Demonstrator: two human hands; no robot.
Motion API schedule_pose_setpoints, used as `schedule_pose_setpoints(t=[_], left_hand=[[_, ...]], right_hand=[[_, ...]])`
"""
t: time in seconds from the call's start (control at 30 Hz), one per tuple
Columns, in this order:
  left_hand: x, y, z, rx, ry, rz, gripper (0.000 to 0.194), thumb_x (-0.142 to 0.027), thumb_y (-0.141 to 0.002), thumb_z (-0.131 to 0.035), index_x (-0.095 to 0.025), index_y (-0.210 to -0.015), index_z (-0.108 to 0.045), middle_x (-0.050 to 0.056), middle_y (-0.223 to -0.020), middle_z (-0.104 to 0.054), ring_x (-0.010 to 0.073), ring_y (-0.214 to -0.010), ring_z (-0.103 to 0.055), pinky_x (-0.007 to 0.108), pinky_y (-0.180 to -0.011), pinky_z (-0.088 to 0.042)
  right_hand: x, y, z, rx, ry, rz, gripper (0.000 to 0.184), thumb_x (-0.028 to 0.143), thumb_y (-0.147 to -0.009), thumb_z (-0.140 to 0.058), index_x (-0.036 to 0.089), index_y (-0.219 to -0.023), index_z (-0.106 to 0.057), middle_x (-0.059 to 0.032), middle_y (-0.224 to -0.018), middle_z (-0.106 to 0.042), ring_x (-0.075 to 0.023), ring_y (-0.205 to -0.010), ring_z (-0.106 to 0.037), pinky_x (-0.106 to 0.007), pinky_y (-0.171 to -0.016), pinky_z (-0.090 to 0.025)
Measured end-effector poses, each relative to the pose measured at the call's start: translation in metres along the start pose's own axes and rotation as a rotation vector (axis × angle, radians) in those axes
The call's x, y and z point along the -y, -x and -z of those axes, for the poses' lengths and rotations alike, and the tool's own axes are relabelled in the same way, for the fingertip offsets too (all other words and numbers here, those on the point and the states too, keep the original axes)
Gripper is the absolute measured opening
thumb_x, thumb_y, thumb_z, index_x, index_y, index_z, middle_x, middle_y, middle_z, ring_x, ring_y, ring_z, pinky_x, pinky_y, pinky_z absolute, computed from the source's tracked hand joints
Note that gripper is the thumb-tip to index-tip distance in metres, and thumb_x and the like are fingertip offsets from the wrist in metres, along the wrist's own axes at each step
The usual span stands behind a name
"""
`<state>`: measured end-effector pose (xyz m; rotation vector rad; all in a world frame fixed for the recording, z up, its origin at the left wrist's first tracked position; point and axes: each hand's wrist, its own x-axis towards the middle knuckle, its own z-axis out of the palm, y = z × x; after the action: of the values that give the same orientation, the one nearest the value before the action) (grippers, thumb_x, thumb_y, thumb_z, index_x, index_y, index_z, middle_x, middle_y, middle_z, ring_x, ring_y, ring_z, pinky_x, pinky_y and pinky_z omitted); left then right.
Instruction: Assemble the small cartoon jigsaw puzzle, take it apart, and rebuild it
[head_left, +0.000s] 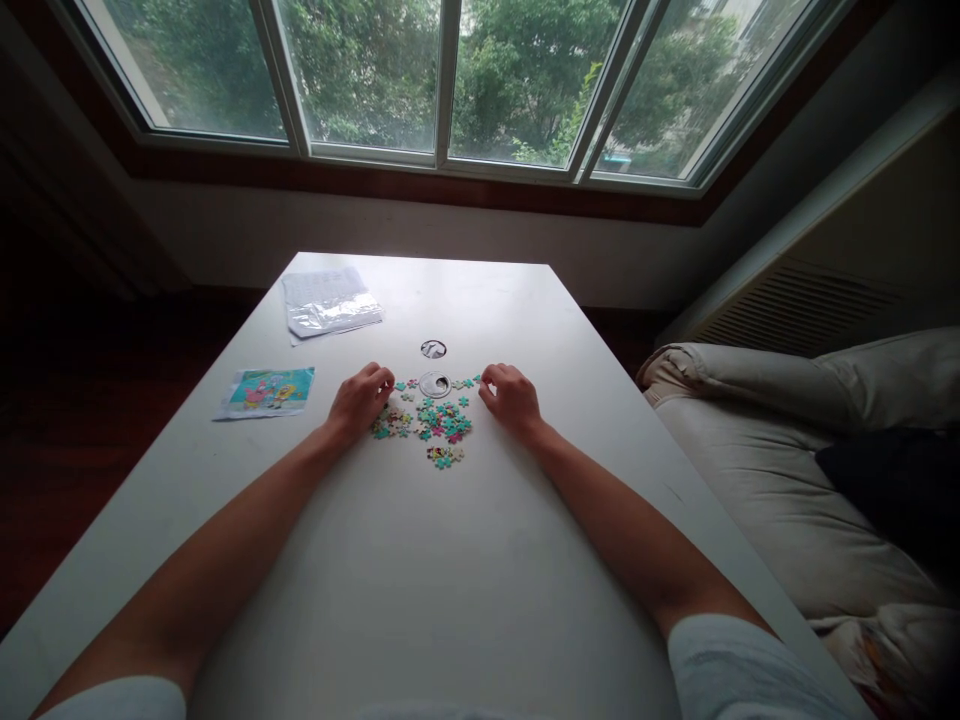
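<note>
Small jigsaw pieces (442, 420), mostly teal with some pink and yellow, lie in a loose pile on the white table (420, 560). At the pile's left side, my left hand (361, 402) is closed in a pinch on a puzzle piece at its fingertips. Across from it, my right hand (513, 399) has curled fingers, pinching a teal puzzle piece (478, 380). Between the hands lies a round lid-like disc (435, 385), with scattered pieces on both sides. A small joined cluster (444, 457) sits nearer to me.
A colourful cartoon picture sheet (271, 392) lies left of my left hand. Behind it is a clear plastic sleeve with papers (330, 302). Another round disc (433, 349) lies beyond the pieces. A beige sofa (750, 450) stands along the right, and a window (442, 90) is ahead.
</note>
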<state>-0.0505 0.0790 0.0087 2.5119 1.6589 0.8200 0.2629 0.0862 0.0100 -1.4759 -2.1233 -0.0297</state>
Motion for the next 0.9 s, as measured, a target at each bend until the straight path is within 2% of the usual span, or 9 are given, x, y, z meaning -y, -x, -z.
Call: schedule_pose_setpoints(t=[0.17, 0.33, 0.47, 0.73, 0.83, 0.9], left_hand=[[0.002, 0.000, -0.005, 0.014, 0.022, -0.063, 0.017, -0.023, -0.096, -0.051, -0.023, -0.094, -0.068, 0.005, -0.099, -0.066, 0.0181, -0.080, -0.062, 0.030, -0.072, -0.046], [0.002, 0.002, -0.006, 0.018, 0.052, -0.103, 0.019, -0.017, -0.093, -0.052, -0.022, -0.096, -0.070, 0.006, -0.100, -0.067, 0.0208, -0.089, -0.062, 0.033, -0.081, -0.049], [0.006, 0.001, -0.005, 0.049, 0.054, -0.141, 0.017, -0.020, -0.093, -0.056, -0.023, -0.093, -0.073, 0.007, -0.100, -0.069, 0.0226, -0.093, -0.060, 0.036, -0.085, -0.049], [0.005, 0.001, -0.005, 0.105, 0.140, -0.114, 0.017, -0.030, -0.092, -0.062, -0.026, -0.098, -0.078, 0.005, -0.103, -0.072, 0.0234, -0.096, -0.058, 0.038, -0.086, -0.048], [0.005, 0.002, -0.005, 0.103, 0.161, -0.100, 0.017, -0.032, -0.092, -0.062, -0.027, -0.099, -0.077, 0.005, -0.105, -0.071, 0.0240, -0.098, -0.058, 0.038, -0.087, -0.048], [0.004, 0.002, -0.004, 0.099, 0.166, -0.092, 0.018, -0.033, -0.093, -0.060, -0.026, -0.098, -0.076, 0.005, -0.103, -0.070, 0.0238, -0.098, -0.057, 0.038, -0.087, -0.048]], right_hand=[[0.001, 0.000, 0.005, 0.071, 0.214, 0.056, 0.011, 0.020, -0.094, -0.051, 0.020, -0.090, -0.061, -0.0087, -0.091, -0.066, -0.0227, -0.090, -0.054, -0.032, -0.075, -0.035], [0.001, 0.000, 0.002, 0.158, 0.222, 0.160, 0.011, 0.020, -0.095, -0.052, 0.021, -0.092, -0.063, -0.0075, -0.094, -0.066, -0.0213, -0.091, -0.053, -0.031, -0.076, -0.035], [0.001, 0.001, -0.002, 0.194, 0.203, 0.207, 0.014, 0.021, -0.096, -0.051, 0.021, -0.093, -0.065, -0.0072, -0.097, -0.066, -0.0205, -0.092, -0.054, -0.030, -0.076, -0.036], [0.001, 0.003, -0.003, 0.157, 0.092, 0.251, 0.018, 0.025, -0.097, -0.052, 0.020, -0.088, -0.067, -0.0079, -0.093, -0.066, -0.0202, -0.089, -0.054, -0.031, -0.080, -0.038], [0.006, 0.004, 0.001, 0.161, -0.036, 0.330, 0.020, 0.025, -0.097, -0.051, 0.020, -0.085, -0.066, -0.0066, -0.089, -0.066, -0.0184, -0.085, -0.054, -0.029, -0.078, -0.037], [0.011, 0.005, 0.006, 0.221, -0.137, 0.410, 0.019, 0.023, -0.096, -0.052, 0.020, -0.082, -0.064, -0.0046, -0.083, -0.065, -0.0166, -0.079, -0.053, -0.028, -0.075, -0.036]])
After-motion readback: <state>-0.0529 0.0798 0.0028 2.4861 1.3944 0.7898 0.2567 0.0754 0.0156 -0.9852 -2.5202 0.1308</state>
